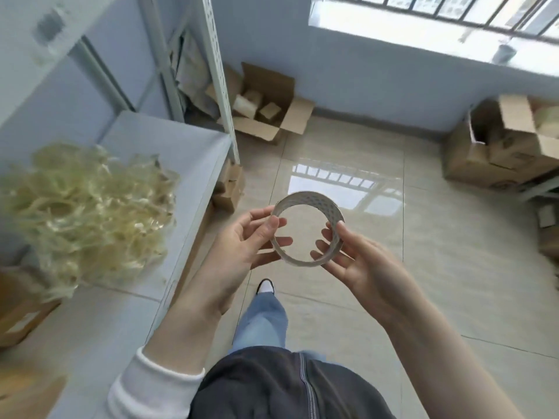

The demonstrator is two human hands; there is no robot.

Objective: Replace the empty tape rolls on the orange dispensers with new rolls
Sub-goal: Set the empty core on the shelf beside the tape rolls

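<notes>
An empty tape roll (305,198), a thin white cardboard ring with small printed marks, is held in the air over the tiled floor. My left hand (245,240) pinches its left rim with thumb and fingers. My right hand (357,261) grips its right rim, thumb on the outside and fingers inside the ring. No orange dispenser and no new roll is in view.
A grey shelf (169,152) on my left carries a big tangle of used yellowish tape (84,213) and a cardboard box (18,313). Open cartons stand by the far wall (266,107) and at the right (508,140). My leg and shoe (266,287) are below.
</notes>
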